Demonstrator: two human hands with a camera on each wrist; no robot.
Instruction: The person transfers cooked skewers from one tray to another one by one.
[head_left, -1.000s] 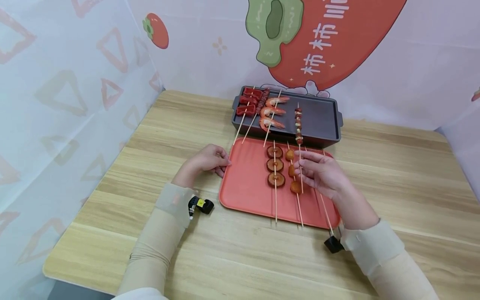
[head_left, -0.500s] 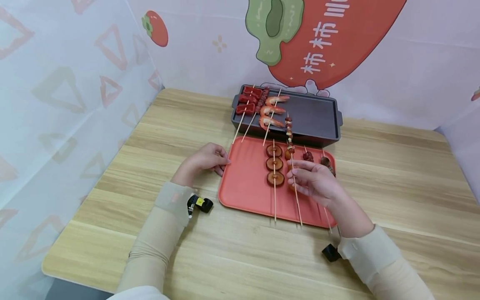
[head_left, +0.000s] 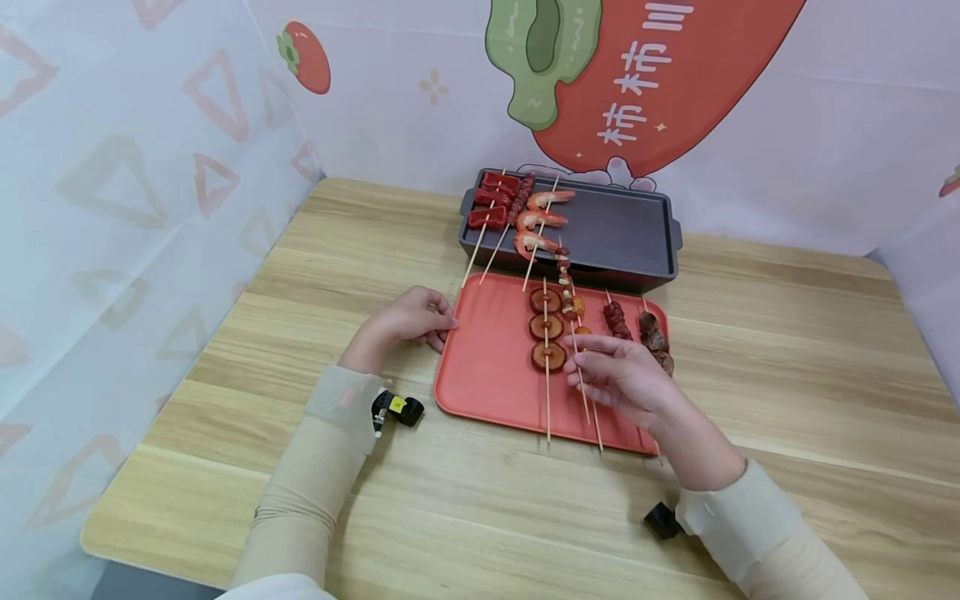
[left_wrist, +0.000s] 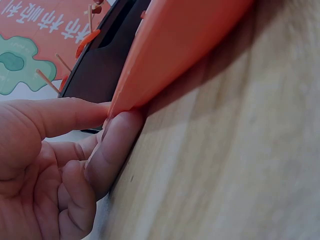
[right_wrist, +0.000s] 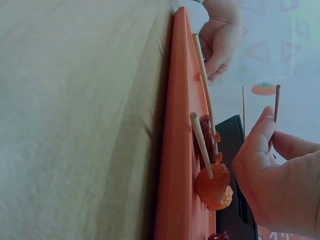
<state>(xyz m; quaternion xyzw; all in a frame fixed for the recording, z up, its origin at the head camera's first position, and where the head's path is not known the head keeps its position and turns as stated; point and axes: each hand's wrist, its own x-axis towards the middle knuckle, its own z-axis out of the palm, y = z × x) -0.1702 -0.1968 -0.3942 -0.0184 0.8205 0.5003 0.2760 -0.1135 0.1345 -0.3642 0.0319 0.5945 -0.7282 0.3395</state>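
My left hand (head_left: 416, 317) pinches the left rim of an orange-red tray (head_left: 487, 367); the left wrist view shows thumb and fingers (left_wrist: 112, 145) on its edge. Above the tray, my right hand (head_left: 618, 379) holds the stick of a skewer (head_left: 564, 275) threaded with small red-brown and pale pieces. That skewer's tip reaches over the grill pan's front edge, close to the shrimp. On the tray lie a skewer of mushroom slices (head_left: 546, 327), one of orange balls (right_wrist: 212, 182) partly hidden by my right hand, a dark red meat skewer (head_left: 617, 319) and a brown meat skewer (head_left: 654, 333).
Behind the tray stands a dark grill pan (head_left: 622, 229). On its left side lie a red pepper skewer (head_left: 489, 217), a thin dark red meat skewer (head_left: 521, 200) and a shrimp skewer (head_left: 542, 221), their sticks overhanging the front. A printed cloth wall (head_left: 390, 100) borders the wooden table (head_left: 360, 225).
My right hand has moved left and toward me with its skewer, from over the grill pan's middle to beside the mushrooms. The meat skewers on the right now show more. My left hand stays on the rim.
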